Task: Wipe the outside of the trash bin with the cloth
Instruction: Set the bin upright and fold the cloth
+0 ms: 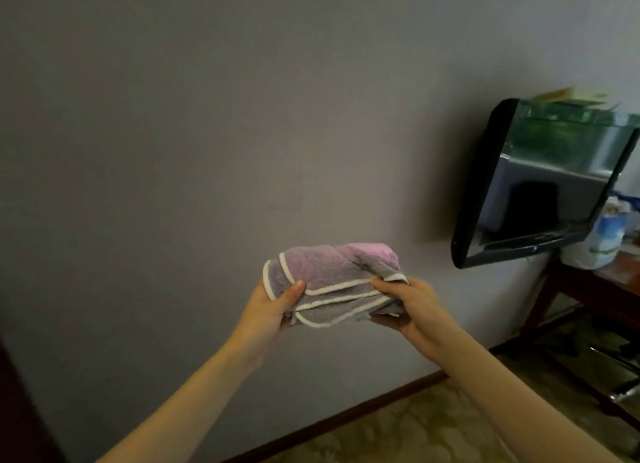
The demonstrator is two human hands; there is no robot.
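A folded cloth (332, 275), grey and pink with white edging, is held up in front of a plain grey wall. My left hand (273, 306) grips its left end, thumb on top. My right hand (412, 306) grips its right end, fingers pinched over the folds. Both arms reach forward from the bottom of the view. No trash bin is in view.
A black flat screen (540, 185) hangs tilted on the wall at the right. Below it stands a dark wooden table (588, 289) with a white bag (599, 247) on it. A dark baseboard (346, 417) meets patterned flooring (415, 431). Dark furniture edges the lower left.
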